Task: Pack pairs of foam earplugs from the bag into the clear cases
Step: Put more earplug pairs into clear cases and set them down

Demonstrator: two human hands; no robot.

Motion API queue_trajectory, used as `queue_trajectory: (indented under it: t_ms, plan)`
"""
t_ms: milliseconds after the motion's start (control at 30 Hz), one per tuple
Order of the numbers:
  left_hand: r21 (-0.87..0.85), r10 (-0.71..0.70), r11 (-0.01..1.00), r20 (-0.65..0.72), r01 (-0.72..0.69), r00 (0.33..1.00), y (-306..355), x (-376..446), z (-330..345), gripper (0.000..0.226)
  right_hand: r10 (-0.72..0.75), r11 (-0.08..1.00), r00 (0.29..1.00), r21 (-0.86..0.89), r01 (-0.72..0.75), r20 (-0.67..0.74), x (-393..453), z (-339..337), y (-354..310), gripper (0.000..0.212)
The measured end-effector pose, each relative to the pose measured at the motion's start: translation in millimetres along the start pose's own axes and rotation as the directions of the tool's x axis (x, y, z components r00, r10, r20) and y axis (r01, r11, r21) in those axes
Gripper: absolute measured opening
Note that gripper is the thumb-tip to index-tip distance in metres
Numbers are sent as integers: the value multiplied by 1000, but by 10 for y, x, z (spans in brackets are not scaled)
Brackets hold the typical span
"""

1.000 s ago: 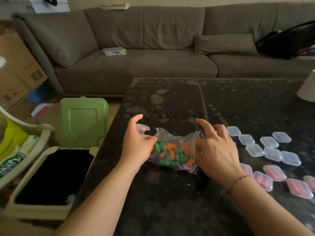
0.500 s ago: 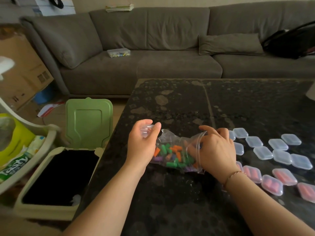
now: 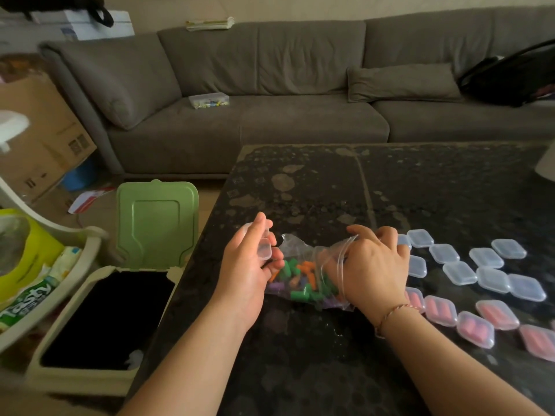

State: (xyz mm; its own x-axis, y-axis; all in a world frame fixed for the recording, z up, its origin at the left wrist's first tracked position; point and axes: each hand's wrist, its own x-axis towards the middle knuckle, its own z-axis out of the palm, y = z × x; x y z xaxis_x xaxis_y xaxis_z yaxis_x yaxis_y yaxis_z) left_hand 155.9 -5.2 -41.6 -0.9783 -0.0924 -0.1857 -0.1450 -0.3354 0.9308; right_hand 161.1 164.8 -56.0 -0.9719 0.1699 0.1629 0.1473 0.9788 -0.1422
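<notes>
A clear plastic zip bag [image 3: 303, 274] of green, orange and purple foam earplugs [image 3: 300, 280] lies on the dark speckled stone desk [image 3: 330, 190], near its left edge and toward the near side. The left hand [image 3: 246, 265] rests at the bag's left end, its grip closed round a small clear plastic case [image 3: 264, 246] pinched between thumb and fingers. The right hand [image 3: 375, 265] is at the bag's open mouth on the right, fingers curled over the zip rim and reaching inside; whether they hold an earplug cannot be told, since the fingertips are hidden.

Just right of that hand, toward the desk's right edge, a cluster of empty clear square cases [image 3: 474, 265] lies flat, lids shut. Nearer the front edge runs a row of clear cases holding pink earplugs [image 3: 474, 325]. A thin braided bracelet [image 3: 396, 310] circles the right wrist.

Off the desk's left edge stands a cream bin with a raised green lid [image 3: 156, 223], and a grey-brown fabric sofa [image 3: 270, 85] runs beyond the far edge.
</notes>
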Motion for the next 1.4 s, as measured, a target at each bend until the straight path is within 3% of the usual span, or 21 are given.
queue_trajectory:
  t_ms: [167,333,467,600,767,900,1033,1200,1400]
  plan:
    - [-53,-22,998,11,22,1000,10,-8,5,31,9,999,1000,43,-8,-8,12,56,22,28]
    - [-153,-51,987,53,59,997,70,-30,36,51,-17,995,1000,97,19,-23,31,-66,71,16]
    - [-192,-40,980,99,59,994,83,-51,58,42,-43,982,996,187,27,80,19,-378,177,7]
    - [-103,-11,994,156,27,988,59,-139,113,41,-56,972,987,234,20,147,-65,-870,298,24]
    - [-52,49,998,288,-35,956,-80,-293,187,51,-196,786,953,544,293,-230,-311,-1029,-128,18]
    - [-80,17,997,366,13,930,-102,-360,166,59,-214,829,906,422,367,-366,-402,-665,-361,23]
    - [-151,58,989,381,0,923,-66,-370,172,53,-190,842,898,404,357,-397,-390,-614,-350,34]
    - [-116,77,993,362,-37,929,-70,-355,172,52,-237,892,928,314,325,-288,-366,-592,-328,42]
    - [-140,83,989,294,-43,952,-39,-319,159,50,-214,845,905,394,360,-368,-314,-753,-245,29]
